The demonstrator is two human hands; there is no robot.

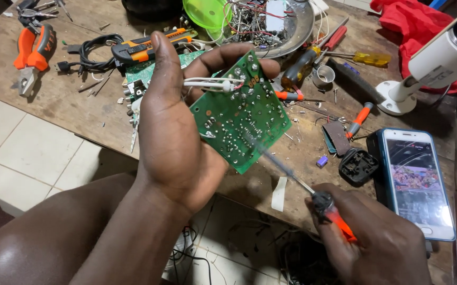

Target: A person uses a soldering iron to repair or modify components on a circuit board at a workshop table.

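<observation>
While the left hand [178, 142] clasps a green circuit board [241, 113], the right hand's [378, 243] grip holds a soldering iron [291, 177].

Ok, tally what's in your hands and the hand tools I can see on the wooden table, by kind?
Green circuit board, in left hand: 1
Orange-handled soldering iron, in right hand: 1
Orange-handled pliers: 1
Screwdrivers: red-handled, yellow-handled, amber-handled: 3
Total: 6

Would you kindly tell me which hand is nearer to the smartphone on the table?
Right. The right hand sits just left of the smartphone, gripping a soldering iron; the left hand is farther left, holding the green circuit board.
</observation>
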